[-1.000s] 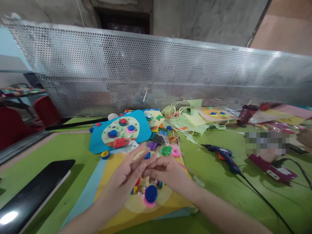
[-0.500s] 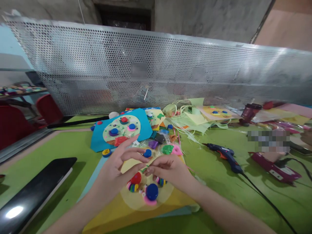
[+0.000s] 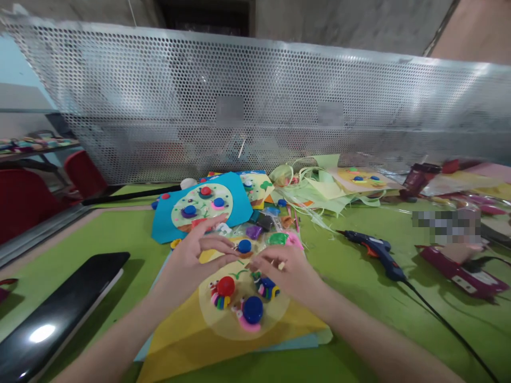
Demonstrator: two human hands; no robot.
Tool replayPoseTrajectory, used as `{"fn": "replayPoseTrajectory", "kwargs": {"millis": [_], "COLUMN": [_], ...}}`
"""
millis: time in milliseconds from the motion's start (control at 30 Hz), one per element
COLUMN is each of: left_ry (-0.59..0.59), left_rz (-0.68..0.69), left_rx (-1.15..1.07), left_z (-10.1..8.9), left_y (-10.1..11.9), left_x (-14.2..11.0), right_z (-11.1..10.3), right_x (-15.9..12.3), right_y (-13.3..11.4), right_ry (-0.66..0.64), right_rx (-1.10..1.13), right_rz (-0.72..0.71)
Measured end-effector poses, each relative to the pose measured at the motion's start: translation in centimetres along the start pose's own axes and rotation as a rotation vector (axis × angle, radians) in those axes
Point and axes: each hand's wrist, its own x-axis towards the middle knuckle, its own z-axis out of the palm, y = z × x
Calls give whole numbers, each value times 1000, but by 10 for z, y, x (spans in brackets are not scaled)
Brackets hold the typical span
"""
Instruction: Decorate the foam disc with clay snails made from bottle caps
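Over a yellow sheet with a pale round panel (image 3: 207,319), my left hand (image 3: 194,260) has thumb and index finger brought together in a loose pinch. My right hand (image 3: 289,268) faces it, fingertips pinched; whatever small piece either hand holds cannot be made out. Below the fingers, green clay strips (image 3: 238,275) lie on the panel. Around them sit clay-and-bottle-cap figures: a red cap (image 3: 225,286) with striped clay, a blue cap (image 3: 253,309) on pink clay, a striped blue figure (image 3: 268,287) partly under my right hand, and another blue cap (image 3: 244,246) behind.
A blue card (image 3: 241,205) with similar figures lies behind, beside bagged clay (image 3: 277,238). Right of the sheet is a glue gun (image 3: 377,250) with its cord, then a maroon box (image 3: 459,271). A black glossy object (image 3: 67,308) lies left. A perforated metal panel (image 3: 279,106) bounds the back.
My hands have drawn slightly up and apart, uncovering more of the green strips and the striped figures. The whole view has shifted a little.
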Motion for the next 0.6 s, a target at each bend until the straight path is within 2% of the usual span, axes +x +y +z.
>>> {"fn": "replayPoseTrajectory", "kwargs": {"millis": [133,233,433,600], "left_ry": [-180,-243,-341,-360], "left_rz": [-86,-119,-247,-320], "left_rx": [65,103,24,-18], "left_z": [-3,-3,3,6], "left_y": [-22,-34,-40,-43], "left_x": [16,23,25,26], "right_z": [-10,-11,-5,-2], "right_x": [3,5,7,6], "right_y": [5,11,20,24], "right_ry": [133,113,-43,7], "right_rx": [-560,-784,-777,-720], "right_rz": [-133,-171,-190,-214]}}
